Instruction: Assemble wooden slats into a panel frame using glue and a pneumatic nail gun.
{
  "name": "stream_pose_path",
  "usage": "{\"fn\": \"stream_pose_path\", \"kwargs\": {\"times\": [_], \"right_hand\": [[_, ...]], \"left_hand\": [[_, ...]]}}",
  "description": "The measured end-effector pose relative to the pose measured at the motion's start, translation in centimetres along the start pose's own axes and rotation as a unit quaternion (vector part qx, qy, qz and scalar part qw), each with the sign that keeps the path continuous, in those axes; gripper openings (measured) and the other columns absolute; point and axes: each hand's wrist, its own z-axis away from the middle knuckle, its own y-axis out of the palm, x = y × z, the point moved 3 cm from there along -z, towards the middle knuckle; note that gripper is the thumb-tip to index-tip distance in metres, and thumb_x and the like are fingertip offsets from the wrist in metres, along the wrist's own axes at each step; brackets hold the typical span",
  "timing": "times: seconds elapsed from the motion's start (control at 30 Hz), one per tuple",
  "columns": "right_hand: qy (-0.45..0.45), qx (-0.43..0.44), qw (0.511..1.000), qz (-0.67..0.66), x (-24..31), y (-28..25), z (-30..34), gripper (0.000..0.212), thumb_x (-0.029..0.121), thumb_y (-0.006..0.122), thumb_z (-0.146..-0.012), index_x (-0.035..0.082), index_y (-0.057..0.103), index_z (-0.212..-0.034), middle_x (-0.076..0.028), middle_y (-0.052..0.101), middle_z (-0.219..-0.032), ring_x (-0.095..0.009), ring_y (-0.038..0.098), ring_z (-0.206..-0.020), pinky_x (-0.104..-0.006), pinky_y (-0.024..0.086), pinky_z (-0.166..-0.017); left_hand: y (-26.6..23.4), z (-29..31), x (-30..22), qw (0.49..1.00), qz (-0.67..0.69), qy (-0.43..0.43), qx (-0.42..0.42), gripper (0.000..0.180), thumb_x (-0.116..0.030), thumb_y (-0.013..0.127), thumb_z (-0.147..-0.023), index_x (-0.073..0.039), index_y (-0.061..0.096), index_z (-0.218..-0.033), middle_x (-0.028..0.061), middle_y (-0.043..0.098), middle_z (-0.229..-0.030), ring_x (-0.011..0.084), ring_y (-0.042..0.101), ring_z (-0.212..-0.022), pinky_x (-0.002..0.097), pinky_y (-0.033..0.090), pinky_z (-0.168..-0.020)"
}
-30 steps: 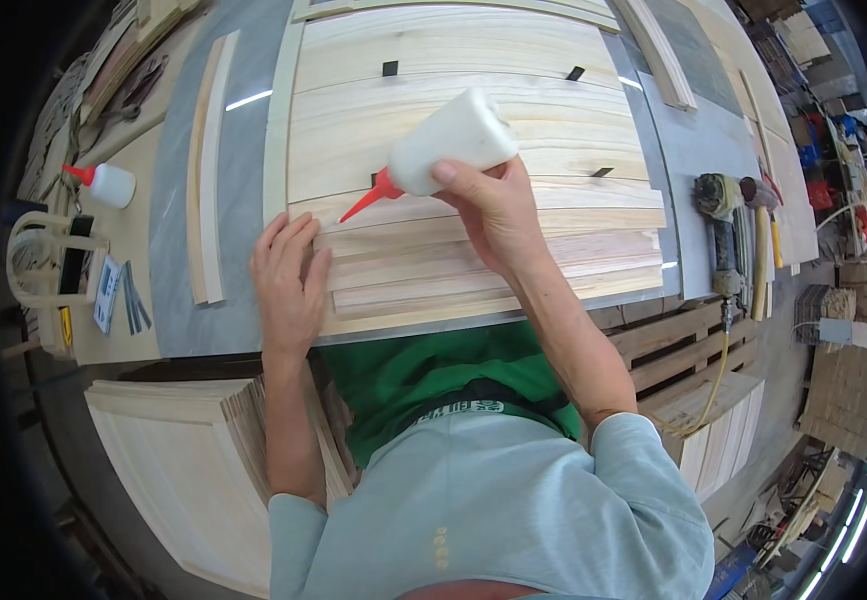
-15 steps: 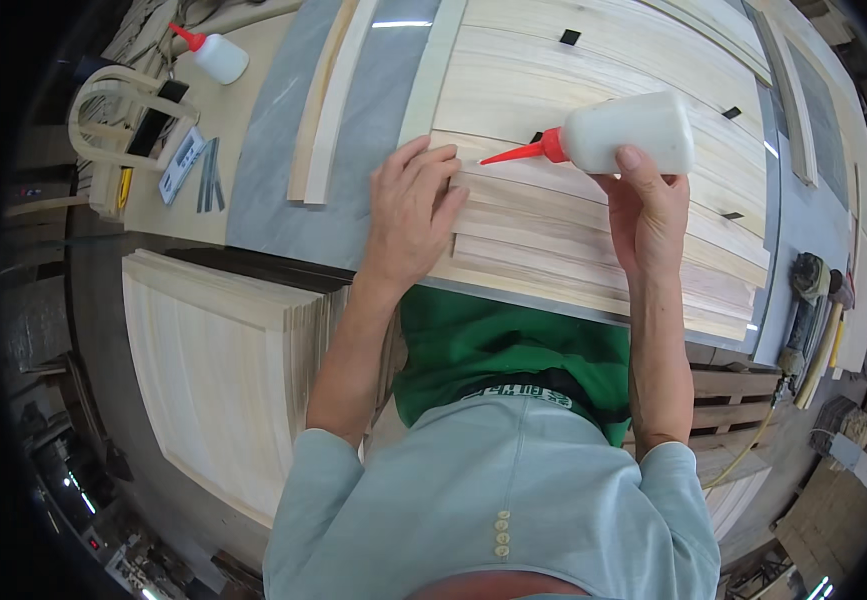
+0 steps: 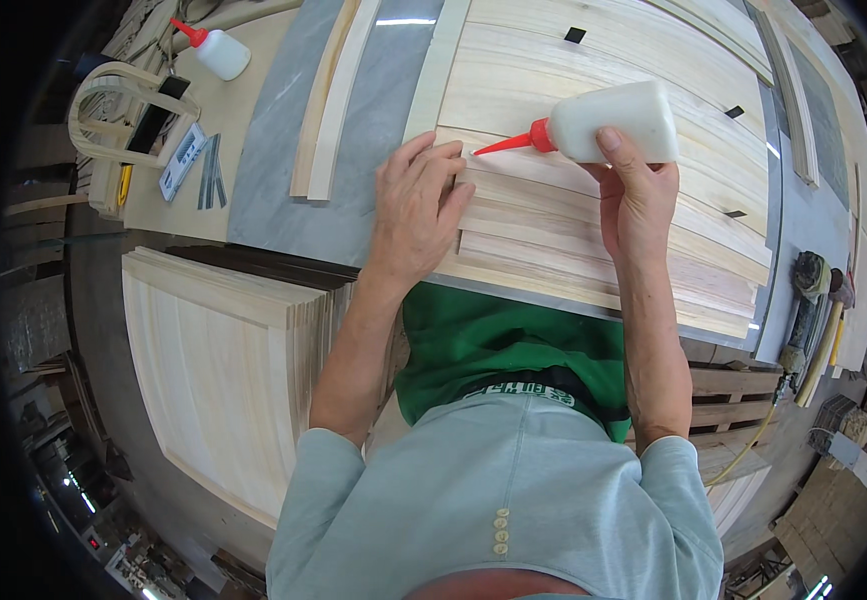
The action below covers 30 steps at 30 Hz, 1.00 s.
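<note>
Wearing green cloth (image 3: 513,345) below the waist, close to the near edge of the grey tabletop (image 3: 273,150), with wooden panels (image 3: 213,370) stacked below to the left. Beyond that edge, resting the left hand (image 3: 415,205) at the left ends of the pale boards (image 3: 523,75), fingers loosely bent and unclenched. Grasping a white squeeze bottle (image 3: 618,120) in the right hand (image 3: 636,205), with the thumb across the near side and the other fingers partly hidden behind. Holding it tilted, nearly level, above the boards, to the right of the left hand and slightly farther out, with the red nozzle (image 3: 513,143) pointing left and a little downward, ending just beside the left fingertips. Impossible to tell whether touching the wood or just above it. Farther out, black tabs (image 3: 575,35) on the boards; to the left, a pale strip (image 3: 440,65) alongside them, then two loose wooden strips (image 3: 325,120) on the tabletop; at far left, a second white bottle (image 3: 224,56) with a red nozzle, near a curved wooden frame (image 3: 79,122).
</note>
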Motion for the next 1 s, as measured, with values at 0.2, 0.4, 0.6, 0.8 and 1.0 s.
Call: {"fn": "stream_pose_path", "kwargs": {"times": [0.2, 0.4, 0.6, 0.8, 1.0], "right_hand": [[-0.001, -0.006, 1.0, 0.012, 0.0, 0.3, 0.2, 0.04, 0.01, 0.071, -0.082, -0.003, 0.053, -0.115, -0.013, 0.062, -0.105, -0.023, 0.063, -0.097, -0.0377, 0.057, -0.08], [-0.016, -0.019, 0.999, 0.023, 1.1, -1.4, 0.3, 0.038, 0.01, 0.07, -0.083, -0.003, 0.054, -0.114, -0.013, 0.062, -0.104, -0.023, 0.064, -0.096, -0.0374, 0.058, -0.079], [-0.038, -0.044, 0.997, 0.055, 3.4, -5.3, 0.7, 0.036, 0.01, 0.068, -0.084, -0.003, 0.054, -0.114, -0.013, 0.062, -0.105, -0.023, 0.065, -0.095, -0.0381, 0.059, -0.079], [-0.069, -0.074, 0.991, 0.082, 5.9, -9.9, 1.5, 0.036, 0.01, 0.068, -0.085, -0.003, 0.054, -0.115, -0.013, 0.062, -0.105, -0.023, 0.065, -0.095, -0.0393, 0.059, -0.078], [-0.099, -0.111, 0.983, 0.106, 8.7, -15.1, 2.5, 0.037, 0.01, 0.068, -0.085, -0.003, 0.054, -0.116, -0.012, 0.063, -0.106, -0.023, 0.065, -0.095, -0.0397, 0.059, -0.077]], "left_hand": [[0.1, 0.0, -0.1, 1.0, -0.003, -0.006, 0.011, 0.021, -0.012, 0.063, -0.083, -0.003, 0.059, -0.102, 0.0079, 0.06, -0.121, 0.0288, 0.045, -0.123, 0.0419, 0.032, -0.103], [0.1, 0.0, -0.1, 1.0, -0.003, -0.007, 0.014, 0.02, -0.011, 0.063, -0.083, -0.004, 0.059, -0.102, 0.0076, 0.059, -0.12, 0.0289, 0.045, -0.124, 0.0419, 0.031, -0.103], [0.2, -0.1, -0.1, 1.0, -0.002, 0.014, -0.005, 0.02, -0.011, 0.065, -0.08, -0.005, 0.059, -0.098, 0.0077, 0.061, -0.116, 0.03, 0.047, -0.12, 0.0434, 0.033, -0.1], [0.2, -0.1, -0.1, 1.0, -0.012, 0.006, 0.002, 0.019, -0.011, 0.064, -0.081, -0.005, 0.059, -0.099, 0.0075, 0.061, -0.118, 0.0293, 0.047, -0.121, 0.043, 0.032, -0.101], [0.1, -0.2, -0.7, 1.0, -0.01, -0.011, 0.021, 0.019, -0.011, 0.063, -0.083, -0.004, 0.059, -0.101, 0.0089, 0.06, -0.12, 0.0297, 0.046, -0.122, 0.0423, 0.032, -0.102]]}}
